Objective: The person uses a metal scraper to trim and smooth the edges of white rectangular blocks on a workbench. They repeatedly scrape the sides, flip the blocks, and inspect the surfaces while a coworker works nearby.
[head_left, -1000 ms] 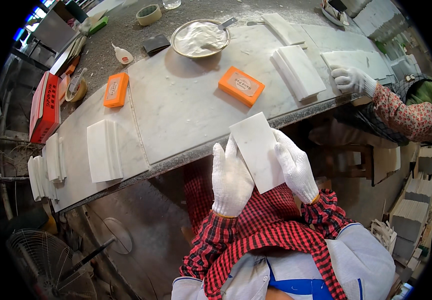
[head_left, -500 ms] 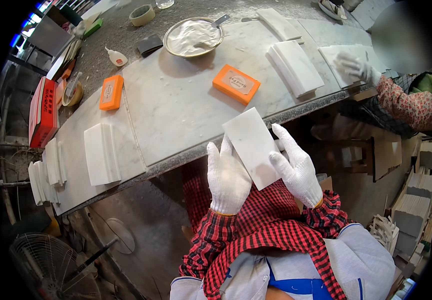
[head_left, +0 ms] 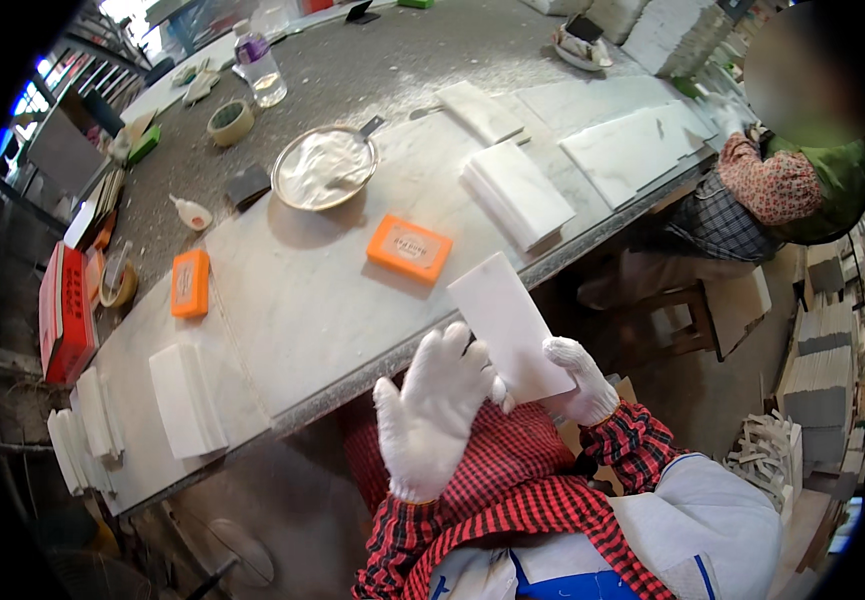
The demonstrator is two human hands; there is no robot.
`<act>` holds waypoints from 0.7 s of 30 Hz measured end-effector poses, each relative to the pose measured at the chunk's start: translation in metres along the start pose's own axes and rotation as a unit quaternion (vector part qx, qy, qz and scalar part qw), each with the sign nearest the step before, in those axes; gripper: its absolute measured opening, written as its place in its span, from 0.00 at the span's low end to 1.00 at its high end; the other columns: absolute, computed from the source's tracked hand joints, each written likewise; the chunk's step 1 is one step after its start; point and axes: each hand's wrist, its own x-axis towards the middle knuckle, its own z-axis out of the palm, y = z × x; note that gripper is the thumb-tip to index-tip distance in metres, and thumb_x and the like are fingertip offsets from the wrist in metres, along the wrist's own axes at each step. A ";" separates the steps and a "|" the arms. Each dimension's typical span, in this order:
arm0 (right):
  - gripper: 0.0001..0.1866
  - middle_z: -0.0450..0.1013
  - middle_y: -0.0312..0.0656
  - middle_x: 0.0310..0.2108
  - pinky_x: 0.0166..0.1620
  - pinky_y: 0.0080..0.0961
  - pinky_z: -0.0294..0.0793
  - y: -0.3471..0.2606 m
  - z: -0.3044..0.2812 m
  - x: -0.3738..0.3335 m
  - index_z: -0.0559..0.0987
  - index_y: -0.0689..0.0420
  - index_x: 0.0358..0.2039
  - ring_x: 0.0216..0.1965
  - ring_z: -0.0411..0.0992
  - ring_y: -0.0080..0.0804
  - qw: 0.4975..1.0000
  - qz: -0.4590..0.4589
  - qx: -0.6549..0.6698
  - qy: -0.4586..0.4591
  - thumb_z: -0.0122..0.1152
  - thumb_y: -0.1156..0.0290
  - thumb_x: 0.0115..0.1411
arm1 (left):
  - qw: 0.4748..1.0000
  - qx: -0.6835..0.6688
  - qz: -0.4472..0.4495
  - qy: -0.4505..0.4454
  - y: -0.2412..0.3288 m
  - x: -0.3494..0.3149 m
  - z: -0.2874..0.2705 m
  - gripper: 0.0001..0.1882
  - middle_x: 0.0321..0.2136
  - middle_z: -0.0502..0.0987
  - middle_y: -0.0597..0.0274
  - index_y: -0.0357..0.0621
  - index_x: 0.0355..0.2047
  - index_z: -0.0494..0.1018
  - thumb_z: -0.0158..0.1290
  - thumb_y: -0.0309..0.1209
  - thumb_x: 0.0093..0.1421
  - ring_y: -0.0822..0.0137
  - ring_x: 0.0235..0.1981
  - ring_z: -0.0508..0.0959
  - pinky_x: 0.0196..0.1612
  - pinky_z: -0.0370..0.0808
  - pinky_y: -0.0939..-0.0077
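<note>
A thin white rectangular tile (head_left: 504,318) is held tilted in front of the bench edge by my right hand (head_left: 582,382), its gloved thumb over the tile's lower right side. My left hand (head_left: 434,412), also in a white knitted glove, is turned palm up with its fingers spread. Its fingertips are beside the tile's lower left edge; whether they touch it I cannot tell. On the bench (head_left: 302,335) beyond, an orange block with a label (head_left: 409,249) lies nearest the tile. A stack of white tiles (head_left: 515,193) lies farther right.
A bowl (head_left: 316,207) of white paste holds a putty knife. Left are a second orange block (head_left: 190,284), more tiles (head_left: 185,402), a small squeeze bottle (head_left: 191,213) and a red box (head_left: 69,318). Tape (head_left: 230,123) and a water bottle (head_left: 259,66) stand behind. A co-worker (head_left: 774,185) sits right.
My left hand has come away from the tile's side and opened palm up, while my right hand keeps the tile. The view has shifted, and the co-worker's hand is farther back.
</note>
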 end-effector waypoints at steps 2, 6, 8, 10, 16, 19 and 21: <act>0.40 0.76 0.59 0.57 0.46 0.35 0.84 -0.002 -0.003 0.005 0.64 0.66 0.73 0.46 0.81 0.42 0.997 -0.018 0.055 -0.044 0.55 0.49 0.72 | 0.997 0.071 0.020 0.035 0.014 -0.007 -0.005 0.41 0.76 0.63 0.46 0.44 0.76 0.61 0.37 0.62 0.78 0.43 0.74 0.67 0.76 0.64 0.43; 0.45 0.72 0.68 0.58 0.41 0.41 0.86 -0.002 -0.009 0.019 0.60 0.62 0.76 0.42 0.81 0.53 0.976 0.000 0.183 -0.116 0.56 0.41 0.72 | 0.988 0.101 0.100 0.055 0.044 -0.021 -0.019 0.38 0.73 0.67 0.43 0.41 0.75 0.62 0.37 0.58 0.80 0.42 0.71 0.70 0.73 0.67 0.44; 0.45 0.69 0.71 0.60 0.40 0.43 0.86 -0.001 -0.009 0.023 0.59 0.61 0.76 0.42 0.81 0.55 0.966 0.016 0.226 -0.124 0.56 0.40 0.72 | 0.979 0.123 0.145 0.078 0.060 -0.029 -0.020 0.36 0.72 0.69 0.43 0.40 0.75 0.63 0.37 0.55 0.80 0.43 0.70 0.72 0.72 0.69 0.44; 0.46 0.67 0.73 0.62 0.41 0.45 0.87 -0.003 -0.012 0.026 0.59 0.60 0.76 0.43 0.80 0.56 0.959 0.025 0.251 -0.129 0.55 0.39 0.72 | 0.965 0.156 0.184 0.100 0.075 -0.038 -0.022 0.35 0.70 0.71 0.43 0.39 0.74 0.64 0.37 0.53 0.81 0.43 0.69 0.73 0.72 0.70 0.45; 0.44 0.76 0.56 0.59 0.47 0.34 0.84 -0.058 0.001 0.006 0.62 0.65 0.75 0.47 0.81 0.37 0.979 -0.026 -0.198 0.029 0.57 0.45 0.70 | 0.818 0.448 0.268 0.242 0.114 -0.074 -0.015 0.34 0.67 0.73 0.44 0.30 0.74 0.61 0.40 0.47 0.81 0.51 0.66 0.75 0.72 0.70 0.55; 0.45 0.76 0.55 0.62 0.62 0.36 0.75 -0.082 0.006 0.011 0.66 0.67 0.73 0.60 0.77 0.46 0.834 -0.106 -0.491 0.229 0.69 0.54 0.63 | 0.758 0.513 0.287 0.283 0.129 -0.084 -0.007 0.33 0.66 0.73 0.42 0.27 0.73 0.61 0.40 0.45 0.81 0.52 0.67 0.75 0.73 0.69 0.55; 0.45 0.75 0.57 0.63 0.65 0.38 0.72 -0.092 -0.009 0.025 0.68 0.64 0.72 0.64 0.75 0.51 0.682 -0.206 -0.647 0.271 0.72 0.55 0.61 | 0.728 0.528 0.306 0.312 0.137 -0.087 -0.006 0.33 0.66 0.73 0.42 0.27 0.73 0.61 0.40 0.44 0.81 0.51 0.67 0.74 0.73 0.69 0.55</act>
